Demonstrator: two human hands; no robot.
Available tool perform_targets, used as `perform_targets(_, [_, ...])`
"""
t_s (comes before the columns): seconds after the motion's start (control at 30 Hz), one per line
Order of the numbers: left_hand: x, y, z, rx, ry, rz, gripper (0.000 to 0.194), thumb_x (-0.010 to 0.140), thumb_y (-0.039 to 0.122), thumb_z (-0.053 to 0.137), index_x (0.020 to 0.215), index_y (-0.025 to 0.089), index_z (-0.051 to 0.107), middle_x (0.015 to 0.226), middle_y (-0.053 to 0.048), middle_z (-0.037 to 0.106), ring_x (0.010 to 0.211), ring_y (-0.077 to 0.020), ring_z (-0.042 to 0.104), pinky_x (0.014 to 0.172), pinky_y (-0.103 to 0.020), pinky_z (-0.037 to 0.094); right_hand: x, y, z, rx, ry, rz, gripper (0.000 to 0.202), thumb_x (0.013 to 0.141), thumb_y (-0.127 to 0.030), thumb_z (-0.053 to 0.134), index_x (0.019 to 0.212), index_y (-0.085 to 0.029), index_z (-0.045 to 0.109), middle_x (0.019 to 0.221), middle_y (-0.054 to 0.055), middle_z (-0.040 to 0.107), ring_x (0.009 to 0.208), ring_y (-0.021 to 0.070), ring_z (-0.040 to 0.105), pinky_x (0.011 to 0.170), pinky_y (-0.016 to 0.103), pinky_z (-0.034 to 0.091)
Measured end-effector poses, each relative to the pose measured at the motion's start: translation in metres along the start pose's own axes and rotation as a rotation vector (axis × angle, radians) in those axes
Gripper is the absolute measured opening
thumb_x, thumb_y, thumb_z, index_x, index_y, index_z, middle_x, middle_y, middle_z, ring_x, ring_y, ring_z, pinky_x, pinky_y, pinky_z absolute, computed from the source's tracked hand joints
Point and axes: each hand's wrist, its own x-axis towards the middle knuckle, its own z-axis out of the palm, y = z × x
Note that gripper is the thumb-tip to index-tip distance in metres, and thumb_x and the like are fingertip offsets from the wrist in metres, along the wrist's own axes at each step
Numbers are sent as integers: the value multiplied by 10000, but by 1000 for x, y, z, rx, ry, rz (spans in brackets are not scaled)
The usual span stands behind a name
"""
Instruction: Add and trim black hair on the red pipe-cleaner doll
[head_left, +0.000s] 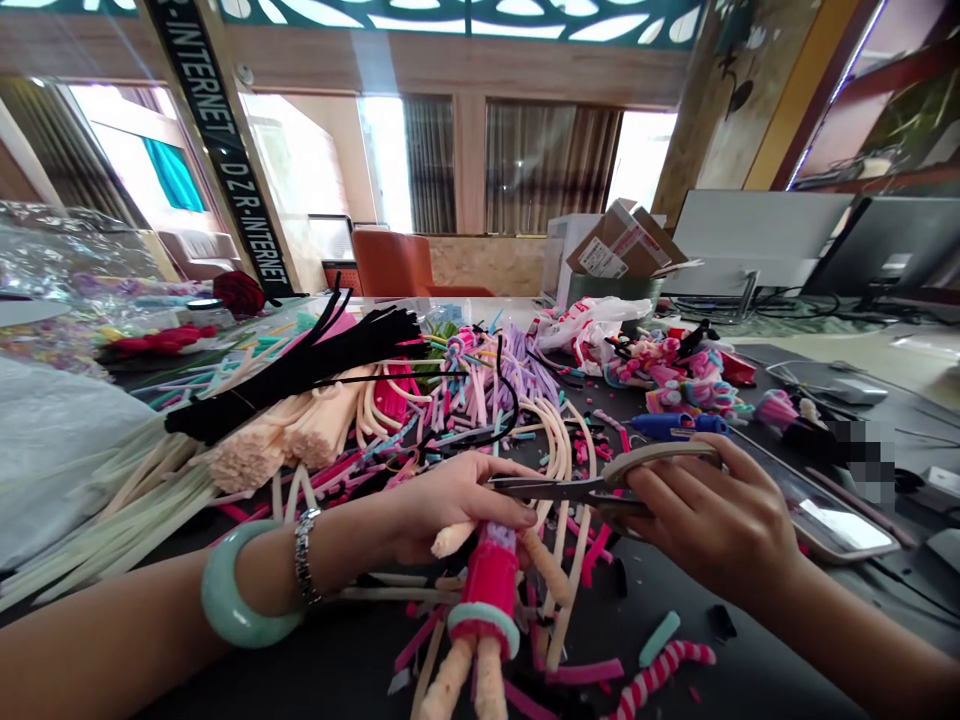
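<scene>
My left hand [450,500] is closed around the upper part of a pipe-cleaner doll [491,585]. The doll has a pink dress with a pale blue hem, and beige arms and legs that hang toward me. What lies under my fingers is hidden. In my right hand [709,515] is a pair of scissors [592,488], my fingers through the handles. Their blades point left and reach my left thumb and fingertips above the doll. Cut pipe-cleaner pieces [585,672] and a pink-striped twisted piece [660,682] lie below on the dark table.
Bundles of black [300,370] and beige pipe cleaners [262,440] lie at the left, beyond my forearm. Finished-looking colourful figures [686,375], a blue tool [679,427] and a phone [840,525] are at the right. Monitors [757,240] and a cardboard box [626,240] stand behind.
</scene>
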Motion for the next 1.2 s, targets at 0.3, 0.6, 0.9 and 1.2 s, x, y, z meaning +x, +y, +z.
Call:
perform_targets(0.3, [3, -3, -1, -52, 42, -15, 479, 598, 115, 803, 1052, 114, 648, 692, -27, 681, 548, -117, 633, 606, -240, 532, -1, 3, 3, 62, -38, 9, 122, 889, -224, 571, 790, -153, 575, 640, -1, 638, 583, 157, 608, 791, 380, 401])
perform_targets(0.6, [4, 2, -2, -96, 47, 15, 486, 615, 139, 800, 1069, 121, 626, 668, -28, 683, 563, -141, 639, 632, -297, 553, -6, 0, 17, 98, 0, 131, 193, 857, -369, 593, 793, -188, 573, 675, 3, 666, 581, 173, 614, 725, 325, 409])
perform_targets(0.9, [4, 3, -6, -48, 58, 31, 457, 659, 180, 793, 1088, 139, 642, 682, -42, 695, 595, -153, 659, 567, -230, 509, -2, -3, 12, 102, -139, 248, 379, 721, -503, 644, 849, -179, 493, 737, 47, 611, 674, 239, 591, 659, 337, 401])
perform_targets(1.2, [7, 0, -12, -14, 59, 143, 478, 646, 215, 811, 1096, 155, 663, 693, -24, 674, 613, -144, 639, 604, -248, 511, -3, -2, 9, 61, -113, 289, 352, 736, -496, 642, 867, -205, 495, 762, 33, 608, 652, 228, 584, 647, 334, 404])
